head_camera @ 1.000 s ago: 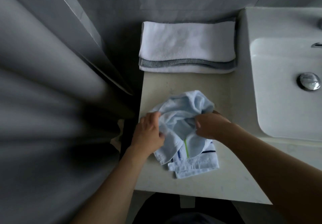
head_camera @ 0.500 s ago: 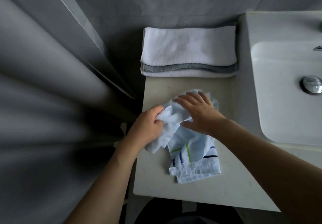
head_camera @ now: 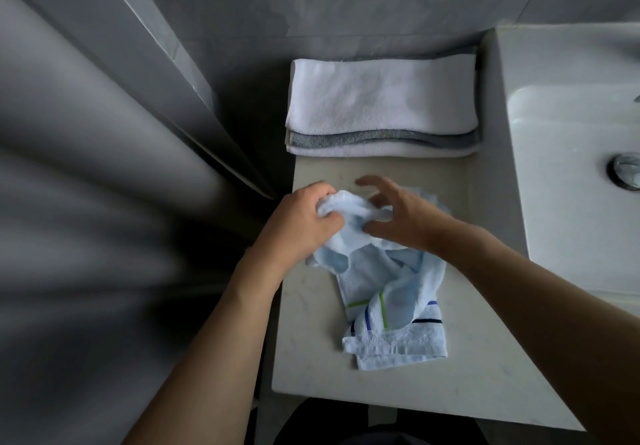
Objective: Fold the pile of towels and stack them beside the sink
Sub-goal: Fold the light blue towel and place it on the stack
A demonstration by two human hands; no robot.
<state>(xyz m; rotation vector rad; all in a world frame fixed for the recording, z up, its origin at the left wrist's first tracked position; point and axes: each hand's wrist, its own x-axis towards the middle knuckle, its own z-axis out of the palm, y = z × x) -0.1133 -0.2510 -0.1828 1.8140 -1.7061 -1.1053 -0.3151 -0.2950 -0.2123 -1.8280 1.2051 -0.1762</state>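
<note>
A crumpled light-blue towel [head_camera: 388,292] with green and dark blue stripes lies on the beige counter [head_camera: 408,403] left of the sink. My left hand [head_camera: 298,226] grips a bunched upper part of it, lifted slightly off the counter. My right hand [head_camera: 398,219] is beside it with fingers spread and curved over the same bunch, thumb under the cloth; a firm hold is not evident. A stack of folded towels [head_camera: 381,108], white on top with a grey one beneath, sits at the back of the counter against the wall.
The white sink basin [head_camera: 571,174] with a chrome drain [head_camera: 625,170] fills the right side. A grey tiled wall runs behind. A grey panel and dark gap border the counter's left edge. The counter's front edge is near my body.
My left hand has lifted its bunch of blue towel higher and toward the back. My right hand has risen off the cloth and shifted left, fingers now spread near the bunch.
</note>
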